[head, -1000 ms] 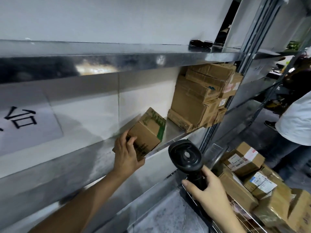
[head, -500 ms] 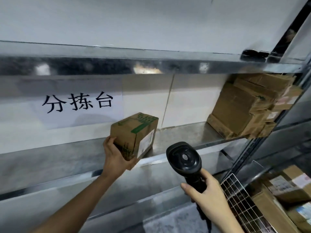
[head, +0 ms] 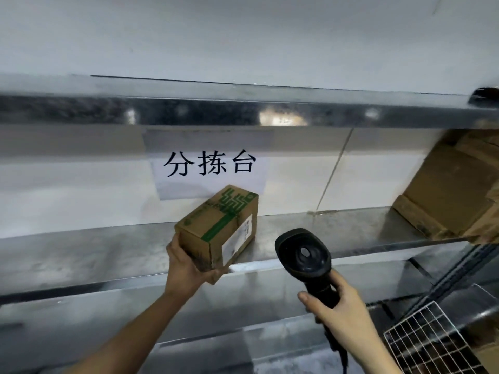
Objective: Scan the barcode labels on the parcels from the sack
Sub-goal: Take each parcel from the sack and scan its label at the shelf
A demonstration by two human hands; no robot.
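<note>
steel shelf (head: 337,233), left hand (head: 189,268) under parcel (head: 218,228)

A white paper sign (head: 208,164) on the far wall, between the two metal shelves, reads "分拣台" in black. The white label (head: 237,240) on the right side of the cardboard parcel (head: 216,228) is too blurred to read.

1. A metal shelf (head: 310,236) is seen running from left to right, with a dull, reflective surface and a folded front edge.
2. At its far right end, a stack of brown cardboard boxes (head: 453,190) is set directly on it, against the wall.
3. A cardboard parcel (head: 218,228) with green print is seen over the shelf's near edge; whether its base rests on the shelf cannot be told.
4. A second metal shelf (head: 243,106) is mounted above, where a dark object (head: 484,93) lies at the far right.
</note>
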